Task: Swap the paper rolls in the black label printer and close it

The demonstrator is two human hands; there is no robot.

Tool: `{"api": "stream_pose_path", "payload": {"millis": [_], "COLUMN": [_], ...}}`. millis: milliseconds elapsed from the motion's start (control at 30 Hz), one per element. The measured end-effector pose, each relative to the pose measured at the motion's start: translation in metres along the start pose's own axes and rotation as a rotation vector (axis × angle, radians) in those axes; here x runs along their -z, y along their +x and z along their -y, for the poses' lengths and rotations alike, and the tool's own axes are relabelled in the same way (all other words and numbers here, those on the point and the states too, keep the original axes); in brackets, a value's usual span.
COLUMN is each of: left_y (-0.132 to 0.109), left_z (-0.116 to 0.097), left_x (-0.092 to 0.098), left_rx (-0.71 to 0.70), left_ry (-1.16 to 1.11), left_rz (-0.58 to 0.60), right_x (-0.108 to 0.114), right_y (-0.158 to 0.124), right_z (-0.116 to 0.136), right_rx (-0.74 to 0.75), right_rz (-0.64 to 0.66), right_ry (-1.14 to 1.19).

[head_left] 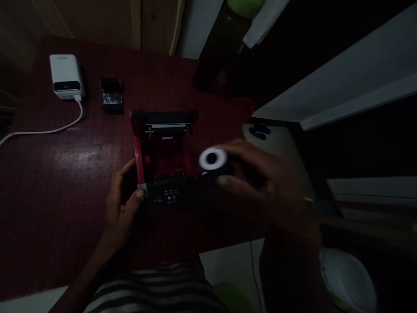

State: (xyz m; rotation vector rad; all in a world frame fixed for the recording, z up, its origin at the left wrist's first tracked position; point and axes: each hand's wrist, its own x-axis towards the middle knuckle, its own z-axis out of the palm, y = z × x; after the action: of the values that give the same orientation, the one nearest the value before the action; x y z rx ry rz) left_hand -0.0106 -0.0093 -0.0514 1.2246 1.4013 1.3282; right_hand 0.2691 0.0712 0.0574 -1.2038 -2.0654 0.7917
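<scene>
A small black and red receipt printer [166, 191] lies on the dark red table with its lid [164, 116] raised, so its red paper bay [167, 152] is exposed. My left hand [122, 200] grips its front left corner, thumb on top and fingers along the side. Just off the printer's right side, my right hand [257, 178] is closed around a white paper roll [204, 161] with a dark core hole facing up and left. That hand is blurred by motion. Whether the roll touches the printer, I cannot tell.
On the red table [65, 195] stand a white power bank [65, 71] with a cable [55, 130] and a small black open case [112, 95]. A dark bottle [221, 43] with a green cap is at the back right. Slippers [259, 131] and a whitish bucket [348, 278] are beyond the table.
</scene>
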Motion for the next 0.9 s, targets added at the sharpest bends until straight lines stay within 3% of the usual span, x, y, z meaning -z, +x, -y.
{"api": "stream_pose_path", "payload": {"millis": [133,267,500,700,900], "left_y": [-0.001,-0.002,-0.003,-0.003,-0.002], "left_z": [0.002,-0.001,-0.002,-0.001,-0.003], "left_x": [0.003,0.004,0.004,0.004,0.005], "left_rx": [-0.019,-0.006,0.041,0.054,0.043], "left_ry": [0.039,0.034,0.011,0.025,0.041], "left_rz": [0.019,0.044,0.032,0.035,0.042], "right_x": [-0.043,-0.07,-0.08,-0.087,-0.091], "right_y": [0.022,0.037,0.061,0.071,0.081], "right_z": [0.011,0.02,0.036,0.021,0.024], "right_rx": [0.159,0.066,0.007,-0.009,-0.11], "right_rz": [0.17,0.254,0.435,0.404,0.51], "right_ry": [-0.238,-0.497,-0.648,-0.628,-0.636]}}
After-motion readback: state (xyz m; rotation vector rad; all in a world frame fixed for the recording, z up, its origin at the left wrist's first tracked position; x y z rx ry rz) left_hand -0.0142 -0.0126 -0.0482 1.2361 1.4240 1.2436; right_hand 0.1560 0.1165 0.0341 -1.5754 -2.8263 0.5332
